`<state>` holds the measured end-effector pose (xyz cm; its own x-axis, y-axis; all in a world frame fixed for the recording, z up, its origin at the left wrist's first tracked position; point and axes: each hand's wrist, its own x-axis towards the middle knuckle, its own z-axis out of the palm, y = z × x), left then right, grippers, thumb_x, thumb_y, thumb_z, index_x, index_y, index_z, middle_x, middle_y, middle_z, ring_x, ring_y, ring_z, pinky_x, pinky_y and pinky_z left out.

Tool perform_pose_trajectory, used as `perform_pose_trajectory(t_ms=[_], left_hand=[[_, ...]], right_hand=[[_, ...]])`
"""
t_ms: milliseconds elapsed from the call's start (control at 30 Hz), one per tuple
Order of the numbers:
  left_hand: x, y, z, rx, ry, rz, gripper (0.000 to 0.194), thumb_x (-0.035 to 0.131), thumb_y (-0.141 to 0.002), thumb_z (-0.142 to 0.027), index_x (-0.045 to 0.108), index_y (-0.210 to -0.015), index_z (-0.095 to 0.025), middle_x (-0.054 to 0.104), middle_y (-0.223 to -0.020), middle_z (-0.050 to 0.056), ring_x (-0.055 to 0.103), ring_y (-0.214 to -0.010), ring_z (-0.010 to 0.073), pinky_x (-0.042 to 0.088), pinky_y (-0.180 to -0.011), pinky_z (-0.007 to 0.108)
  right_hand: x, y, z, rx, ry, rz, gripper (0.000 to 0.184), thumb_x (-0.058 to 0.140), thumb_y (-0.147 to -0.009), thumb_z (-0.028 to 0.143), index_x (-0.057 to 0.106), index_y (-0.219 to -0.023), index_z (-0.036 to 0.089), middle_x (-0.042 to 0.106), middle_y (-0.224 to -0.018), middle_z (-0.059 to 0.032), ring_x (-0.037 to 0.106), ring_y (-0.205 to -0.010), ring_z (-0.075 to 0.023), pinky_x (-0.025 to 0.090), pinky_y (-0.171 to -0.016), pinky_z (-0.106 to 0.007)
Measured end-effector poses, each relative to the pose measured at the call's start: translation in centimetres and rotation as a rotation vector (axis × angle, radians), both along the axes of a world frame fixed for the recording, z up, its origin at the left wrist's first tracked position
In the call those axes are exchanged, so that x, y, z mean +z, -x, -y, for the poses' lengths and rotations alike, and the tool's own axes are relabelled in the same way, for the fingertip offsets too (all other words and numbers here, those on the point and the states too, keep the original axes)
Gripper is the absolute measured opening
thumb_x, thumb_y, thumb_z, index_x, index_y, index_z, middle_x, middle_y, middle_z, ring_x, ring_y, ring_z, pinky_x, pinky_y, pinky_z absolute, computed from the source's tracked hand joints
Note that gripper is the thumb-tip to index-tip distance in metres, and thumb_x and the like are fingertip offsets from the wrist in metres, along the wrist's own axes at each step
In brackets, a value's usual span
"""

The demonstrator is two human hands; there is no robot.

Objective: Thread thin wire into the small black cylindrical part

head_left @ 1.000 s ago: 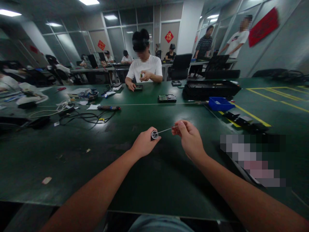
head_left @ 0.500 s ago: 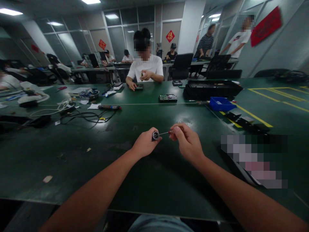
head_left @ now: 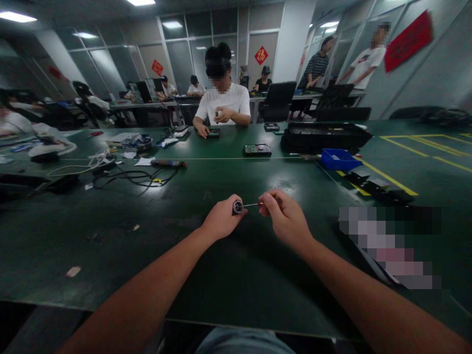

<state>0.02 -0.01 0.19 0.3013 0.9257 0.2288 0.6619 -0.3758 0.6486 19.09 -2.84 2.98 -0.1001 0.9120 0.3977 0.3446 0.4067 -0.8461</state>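
My left hand is wrapped round a small black cylindrical part, whose round end with a pale metallic ring faces me. Its inner details are too small to make out. In my right hand is a thin screwdriver, pinched by its red handle between thumb and fingers. The metal shaft points left, and its tip reaches the round end of the black part. Both hands are held above the green table, a short gap apart.
Across the table a person in a white shirt handles a small board. A circuit-board device, a long black tray and a blue bin stand beyond my hands. Black cables and an electric screwdriver lie left.
Both hands keep nearly the same place and grip. The right hand and screwdriver have shifted very slightly; the view has moved a little.
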Motion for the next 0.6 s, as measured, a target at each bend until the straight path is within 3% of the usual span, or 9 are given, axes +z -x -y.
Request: perform_pose_trajectory(t_ms=[100,267,367,433,600], left_hand=[[-0.1,0.0,-0.1,0.011,-0.018,0.0,0.015,0.06,-0.087,-0.035,0.055,-0.094,-0.023,0.062,-0.079,-0.002,0.055,-0.07,0.0142,0.037,-0.062,0.026],[0.0,0.1,-0.1,0.013,-0.004,-0.016,0.016,0.06,-0.087,-0.035,0.055,-0.096,-0.023,0.063,-0.081,-0.001,0.056,-0.071,0.0146,0.037,-0.062,0.026],[0.0,0.1,0.0,0.024,-0.002,-0.022,0.016,0.06,-0.088,-0.036,0.055,-0.095,-0.023,0.063,-0.08,-0.001,0.056,-0.07,0.0146,0.037,-0.061,0.026],[0.0,0.1,-0.1,0.033,-0.01,-0.019,0.016,0.06,-0.088,-0.036,0.055,-0.095,-0.023,0.063,-0.08,-0.001,0.056,-0.069,0.0146,0.037,-0.061,0.026],[0.2,0.1,-0.1,0.027,-0.026,-0.034,0.016,0.059,-0.088,-0.036,0.055,-0.095,-0.023,0.064,-0.081,-0.001,0.058,-0.071,0.0154,0.037,-0.062,0.027]], right_hand=[[0.0,0.0,0.0,0.028,-0.005,-0.024,0.018,0.049,-0.096,0.035,0.061,-0.1,0.022,0.067,-0.086,-0.0028,0.066,-0.079,-0.0174,0.049,-0.071,-0.032],[0.1,0.1,0.2,0.003,0.002,0.002,0.025,0.043,-0.099,0.04,0.061,-0.099,0.022,0.061,-0.071,0.0003,0.061,-0.067,-0.0157,0.047,-0.064,-0.031],[-0.2,0.2,0.0,-0.008,0.027,-0.141,0.02,0.052,-0.095,0.039,0.057,-0.106,0.022,0.065,-0.079,-0.0008,0.064,-0.072,-0.0166,0.05,-0.069,-0.032],[-0.4,0.3,-0.3,0.022,0.057,-0.255,0.02,0.057,-0.092,0.04,0.058,-0.1,0.021,0.066,-0.086,-0.003,0.065,-0.077,-0.0171,0.052,-0.074,-0.033],[-0.9,0.2,-1.4,0.019,0.195,-0.464,0.029,0.056,-0.09,0.049,0.062,-0.089,0.02,0.063,-0.078,-0.0027,0.062,-0.07,-0.0163,0.053,-0.068,-0.033]])
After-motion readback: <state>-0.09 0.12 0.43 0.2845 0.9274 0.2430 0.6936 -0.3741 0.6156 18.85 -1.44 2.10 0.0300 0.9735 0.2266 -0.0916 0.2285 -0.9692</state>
